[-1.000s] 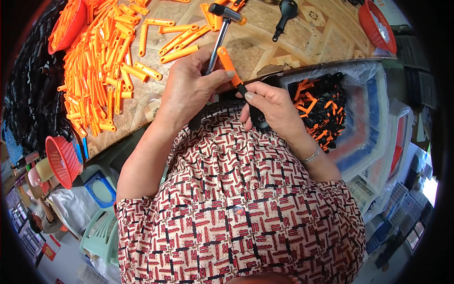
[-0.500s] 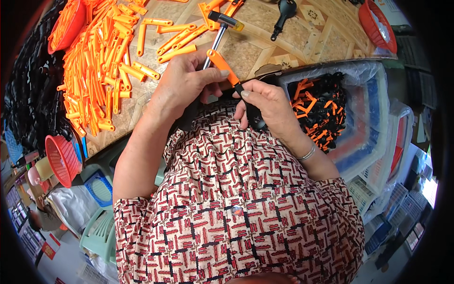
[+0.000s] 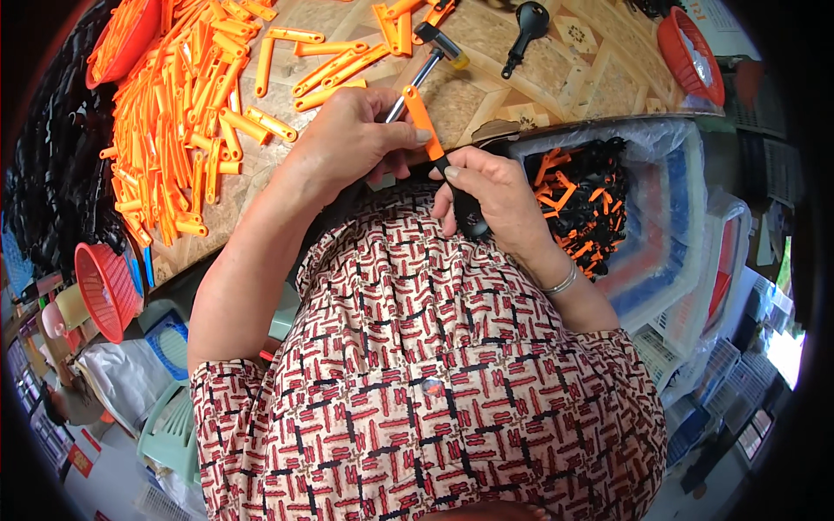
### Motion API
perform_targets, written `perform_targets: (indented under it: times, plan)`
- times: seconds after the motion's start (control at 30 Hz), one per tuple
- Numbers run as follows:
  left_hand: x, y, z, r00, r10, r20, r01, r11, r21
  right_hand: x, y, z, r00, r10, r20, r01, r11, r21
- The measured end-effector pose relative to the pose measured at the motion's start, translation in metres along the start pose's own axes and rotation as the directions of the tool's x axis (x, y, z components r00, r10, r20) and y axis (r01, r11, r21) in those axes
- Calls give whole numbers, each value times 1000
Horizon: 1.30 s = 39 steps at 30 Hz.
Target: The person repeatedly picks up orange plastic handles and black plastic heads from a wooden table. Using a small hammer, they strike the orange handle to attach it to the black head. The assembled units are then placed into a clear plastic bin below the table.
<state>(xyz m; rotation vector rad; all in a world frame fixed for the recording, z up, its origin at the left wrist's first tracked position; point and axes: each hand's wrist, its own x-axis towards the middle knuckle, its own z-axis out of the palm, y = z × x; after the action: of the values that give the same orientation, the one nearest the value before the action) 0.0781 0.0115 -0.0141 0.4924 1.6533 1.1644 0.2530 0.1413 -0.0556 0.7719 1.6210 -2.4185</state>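
Near the table's front edge my left hand [image 3: 360, 135] is closed round the metal shaft of a small hammer [image 3: 417, 80]. The hammer has a dark head with one yellow end and points up and away over the table. My left thumb also presses on an orange plastic handle [image 3: 423, 122] with a hole at its top end. Below, my right hand [image 3: 491, 187] pinches a black spoon-shaped plastic piece [image 3: 467, 208] at its neck, and its bowl hangs partly behind my fingers. The orange handle and the black neck meet end to end between my hands.
A big pile of orange handles [image 3: 169, 139] covers the table's left side, near a red basket [image 3: 109, 291]. Another black spoon-shaped piece [image 3: 526, 39] lies farther back. At my right stands a plastic-lined bin [image 3: 669, 217] of black and orange pieces. A red bowl [image 3: 686, 61] sits far right.
The hammer's head has shifted slightly right, and the orange handle stands a little more upright. Both hands keep their holds. The whole view has swung slightly.
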Motion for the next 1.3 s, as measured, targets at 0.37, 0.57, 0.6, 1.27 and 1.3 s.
perform_targets:
  times: [0.37, 0.57, 0.6, 1.27, 1.3]
  plan:
    - [-15, -6, -9, 968, 112, -226, -104, 993, 48, 13, -10, 3, 994, 16, -111, -28, 994, -102]
    - [-59, -2, -19, 872, 308, -381, -330, 944, 10, 10, -10, 9, 986, -2, -167, -29, 982, -187]
    - [-64, -11, -17, 884, 273, -380, -283, 959, 30, 9, -11, 10, 986, -4, -169, -29, 981, -193]
    - [-80, -36, -7, 793, 576, -197, -102, 445, 890, 12, -15, 13, 985, 46, -169, -74, 985, -159]
    - [-83, -31, -6, 807, 555, -202, -90, 453, 887, 11, -16, 13, 984, 56, -172, -84, 984, -157]
